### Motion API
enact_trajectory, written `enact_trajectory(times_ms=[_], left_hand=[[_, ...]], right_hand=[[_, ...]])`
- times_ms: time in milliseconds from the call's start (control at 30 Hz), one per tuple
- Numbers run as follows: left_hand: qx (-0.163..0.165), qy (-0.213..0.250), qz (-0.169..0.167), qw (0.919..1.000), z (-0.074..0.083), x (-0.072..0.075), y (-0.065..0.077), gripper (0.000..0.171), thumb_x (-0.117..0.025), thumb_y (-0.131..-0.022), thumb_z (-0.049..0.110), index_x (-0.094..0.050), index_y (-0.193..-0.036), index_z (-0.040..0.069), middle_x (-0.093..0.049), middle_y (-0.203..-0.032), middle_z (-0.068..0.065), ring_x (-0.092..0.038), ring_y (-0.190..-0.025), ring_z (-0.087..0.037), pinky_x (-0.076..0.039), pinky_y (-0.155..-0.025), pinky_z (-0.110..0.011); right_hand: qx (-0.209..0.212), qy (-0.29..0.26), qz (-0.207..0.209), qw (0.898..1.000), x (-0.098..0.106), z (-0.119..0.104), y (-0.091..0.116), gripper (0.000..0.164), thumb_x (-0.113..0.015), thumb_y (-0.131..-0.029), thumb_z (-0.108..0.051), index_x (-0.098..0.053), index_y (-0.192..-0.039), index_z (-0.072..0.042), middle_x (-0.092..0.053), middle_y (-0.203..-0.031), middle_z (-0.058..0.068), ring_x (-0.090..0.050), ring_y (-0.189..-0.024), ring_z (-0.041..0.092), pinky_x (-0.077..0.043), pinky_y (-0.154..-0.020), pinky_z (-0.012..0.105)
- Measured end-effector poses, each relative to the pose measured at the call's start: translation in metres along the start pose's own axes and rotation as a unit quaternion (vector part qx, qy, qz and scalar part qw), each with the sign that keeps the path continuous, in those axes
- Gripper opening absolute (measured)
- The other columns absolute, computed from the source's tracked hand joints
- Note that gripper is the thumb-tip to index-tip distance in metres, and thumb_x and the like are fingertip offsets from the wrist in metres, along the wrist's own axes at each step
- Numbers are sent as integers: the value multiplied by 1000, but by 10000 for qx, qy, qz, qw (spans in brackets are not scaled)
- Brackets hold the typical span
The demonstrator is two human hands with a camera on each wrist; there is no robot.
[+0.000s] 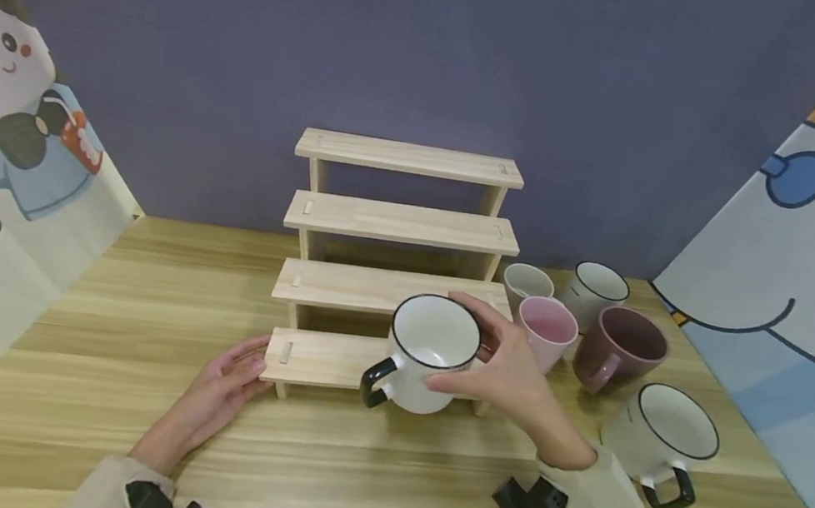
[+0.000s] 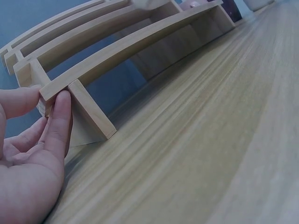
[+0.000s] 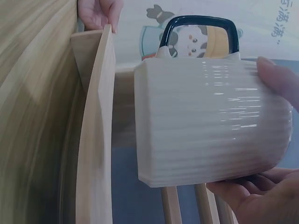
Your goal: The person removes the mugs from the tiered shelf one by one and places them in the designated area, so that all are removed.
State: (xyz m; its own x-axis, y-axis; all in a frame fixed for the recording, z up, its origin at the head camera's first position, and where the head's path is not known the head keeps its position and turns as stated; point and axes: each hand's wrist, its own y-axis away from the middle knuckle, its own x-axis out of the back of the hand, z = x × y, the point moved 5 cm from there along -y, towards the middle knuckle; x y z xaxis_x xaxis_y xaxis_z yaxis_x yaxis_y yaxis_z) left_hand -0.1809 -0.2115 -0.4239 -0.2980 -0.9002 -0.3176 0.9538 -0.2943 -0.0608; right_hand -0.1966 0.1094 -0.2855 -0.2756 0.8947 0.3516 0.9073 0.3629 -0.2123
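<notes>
My right hand [image 1: 511, 370] grips a white mug [image 1: 417, 382] with a black rim and black handle, fingers and thumb on either side of its body. The mug is upright with its handle toward the left. In the right wrist view a gap shows between the ribbed mug's base and the lowest board [image 3: 96, 130] of a four-step wooden rack [image 1: 399, 224]. At the rack's left end, my left hand [image 1: 220, 390] pinches the corner of that lowest board. The left wrist view shows the thumb on top and a finger [image 2: 60, 119] beneath.
Right of the rack stand a pale cup [image 1: 528, 280], a pink cup [image 1: 546, 327], a white black-rimmed mug [image 1: 594, 296] and a dark mauve mug [image 1: 619, 349]. Nearer on the wood-grain table [image 1: 104, 337] is another white mug [image 1: 651, 437]. A dark wall [image 1: 416, 45] rises behind.
</notes>
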Motion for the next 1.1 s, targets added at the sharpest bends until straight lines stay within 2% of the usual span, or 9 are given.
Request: enact_trajectory(times_ms=[267, 467, 567, 700, 833, 933, 1100], left_hand=[[10, 45, -20, 10000, -2, 2, -1, 31, -42, -100, 6, -43, -127, 20, -56, -122, 7, -58, -108, -6, -51, -92, -18], [8, 23, -28, 10000, -4, 1, -1, 30, -41, -101, 6, -42, -127, 20, -56, -123, 8, -58, -109, -5, -51, -93, -18], [-32, 82, -57, 9999, -3, -1, -1, 31, -42, -100, 5, -43, -128, 19, -56, -123, 7, -58, -109, -6, -51, -93, -18], [-64, 142, -107, 9998, -1, -3, -1, 31, -42, -100, 4, -43, -128, 17, -57, -123, 7, -58, -110, -6, -51, -93, -19], [-22, 75, -125, 9999, 0, -1, 0, 31, -41, -101, 5, -41, -128, 19, -56, -123, 8, -58, -110, -5, -50, -93, -18], [11, 3, -72, 10000, 2, 0, 1, 33, -42, -101, 6, -39, -132, 16, -56, -124, 9, -58, -110, -5, -50, -94, -18], [-21, 57, -37, 10000, 2, 1, 0, 31, -43, -100, 6, -43, -128, 20, -56, -123, 9, -58, -110, -5, -50, -94, -18]], right_hand=[[-341, 290, 322, 9985, 26, 7, 21, 89, -87, -63, -4, -43, -140, -6, -55, -125, 18, -60, -103, 25, -55, -86, 24], [-516, 505, 646, 9953, 46, 12, 37, 90, -86, -64, -4, -41, -143, -8, -51, -131, 15, -60, -103, 9, -53, -85, 17], [-562, 607, 814, 9932, 56, 15, 44, 91, -85, -66, -4, -40, -144, -11, -50, -132, 15, -59, -103, 5, -52, -83, 14], [-662, 699, 992, 9904, 70, 19, 54, 91, -84, -68, -4, -38, -145, -15, -50, -131, 7, -56, -104, 1, -50, -82, 11], [-634, 489, 1096, 9907, 80, 25, 64, 89, -82, -69, 1, -38, -145, -12, -51, -127, -5, -53, -107, -2, -48, -83, 8], [-550, 369, 1175, 9909, 86, 31, 68, 87, -80, -69, 5, -39, -144, -11, -51, -126, -10, -53, -107, -2, -47, -84, 7], [-850, 764, 1415, 9833, 95, 44, 75, 87, -82, -69, 1, -38, -144, -11, -49, -126, -14, -50, -107, -7, -44, -86, 3]])
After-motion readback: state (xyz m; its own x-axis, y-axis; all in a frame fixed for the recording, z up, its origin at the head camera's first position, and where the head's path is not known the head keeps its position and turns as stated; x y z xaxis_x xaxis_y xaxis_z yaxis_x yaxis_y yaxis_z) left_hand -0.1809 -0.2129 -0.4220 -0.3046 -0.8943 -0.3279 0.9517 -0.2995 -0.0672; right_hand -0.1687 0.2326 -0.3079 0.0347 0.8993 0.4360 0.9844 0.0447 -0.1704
